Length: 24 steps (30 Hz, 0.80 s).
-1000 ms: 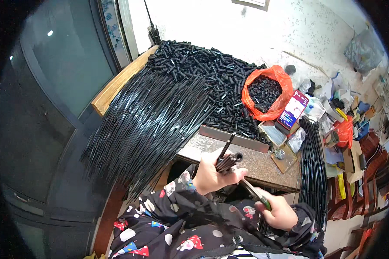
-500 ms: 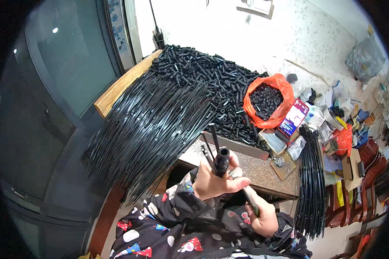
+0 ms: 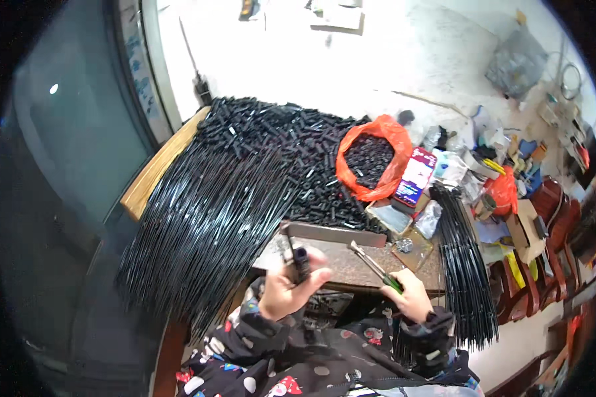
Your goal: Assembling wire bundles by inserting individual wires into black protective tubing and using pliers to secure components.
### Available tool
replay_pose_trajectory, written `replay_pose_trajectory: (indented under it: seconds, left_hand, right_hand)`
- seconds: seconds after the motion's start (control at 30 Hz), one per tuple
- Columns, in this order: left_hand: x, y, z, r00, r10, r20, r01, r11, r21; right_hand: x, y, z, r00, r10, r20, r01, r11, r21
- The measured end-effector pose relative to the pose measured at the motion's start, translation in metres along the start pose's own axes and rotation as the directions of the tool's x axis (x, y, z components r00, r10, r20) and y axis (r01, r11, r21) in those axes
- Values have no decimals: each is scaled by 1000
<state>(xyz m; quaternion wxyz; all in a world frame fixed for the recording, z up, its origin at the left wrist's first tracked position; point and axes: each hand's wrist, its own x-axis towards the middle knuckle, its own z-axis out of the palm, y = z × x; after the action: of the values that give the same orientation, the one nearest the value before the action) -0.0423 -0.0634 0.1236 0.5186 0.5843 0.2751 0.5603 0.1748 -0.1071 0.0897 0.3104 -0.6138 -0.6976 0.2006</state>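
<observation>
Head view, single frame. The person is sitting at a small brown work slab (image 3: 351,261), both forearms coming in from the lower edge in dark patterned sleeves.

The left hand (image 3: 286,291) is clenching a short black tube piece (image 3: 301,259), fingers wrapped around its lower part, thumb lying along the side. The piece is standing roughly upright above the fist, over the near left corner of the slab. It is looking dark, glossy and cylindrical; a thinner black rod seems to be rising from it, though the detail is too small to tell apart clearly.

The right hand (image 3: 410,298) is gripping a screwdriver (image 3: 372,263) by its green handle. The metal shaft is slanting up and to the left, its tip hovering above the slab and well apart from the tube piece. Whether the tip is touching the slab cannot be told.

Surroundings: a large sheaf of long black rods (image 3: 205,225) is fanning out to the left of the slab, lying over a wooden board (image 3: 153,178). Behind it a heap of short black tubes (image 3: 291,142) is covering the surface. An orange plastic bag (image 3: 372,162) is sitting open at the heap's right edge, holding more small black parts. A second bundle of black rods (image 3: 467,264) is lying to the right of the slab, beside assorted clutter.
</observation>
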Motion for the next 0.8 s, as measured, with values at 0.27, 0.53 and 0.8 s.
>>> replay_pose_trajectory:
  seconds: [0.27,0.53,0.8]
  left_hand:
    - [-9,-24,-33,955,26,296,-10,998,-57]
    - [27,28,-78,929,365,-54,-217,424,-879]
    - [-12,-50,-31,948,-195,-250,-73,634,-770]
  right_hand:
    - [-6,57,29,989,64,-137,-122,870,-477]
    - [-8,67,24,987,-92,-132,7,845,-536]
    - [-7,-16,-34,911,90,-403,393,108,913]
